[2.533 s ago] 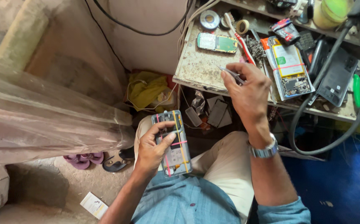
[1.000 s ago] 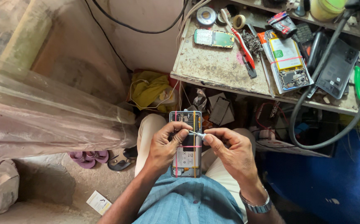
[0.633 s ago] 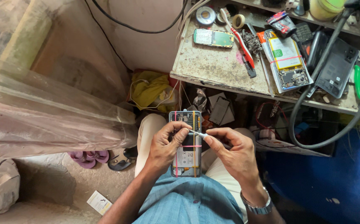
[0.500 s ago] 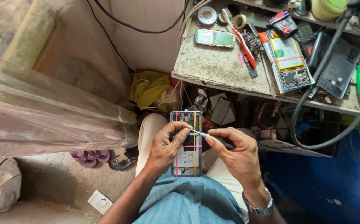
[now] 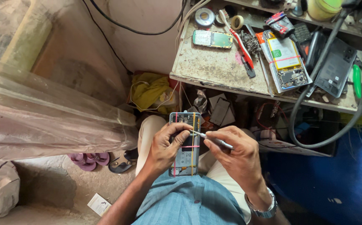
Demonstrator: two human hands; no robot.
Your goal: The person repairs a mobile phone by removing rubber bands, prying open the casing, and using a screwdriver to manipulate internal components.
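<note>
Here, left hand [image 5: 166, 146] grips opened phone [image 5: 184, 143]; right hand [image 5: 235, 152], at 3 o'clock, pinches screwdriver [image 5: 211, 139] against it

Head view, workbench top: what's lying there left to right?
Green circuit board → red-handled brush → opened phone with yellow battery → dark phone back cover → green-handled tool.

Lying on worn workbench [image 5: 214, 68]: green circuit board [image 5: 212, 39] | red-handled tool [image 5: 242, 48] | opened phone with yellow battery [image 5: 287, 62] | dark phone back [image 5: 335, 68] | tape rolls [image 5: 205, 16] | Hanging over bench edge: thick black cable [image 5: 314, 143] | Resting below: yellow cloth [image 5: 149, 89] | Sitting on floor: purple sandals [image 5: 89, 159] | Draping at left: clear plastic sheet [image 5: 43, 116]
</note>
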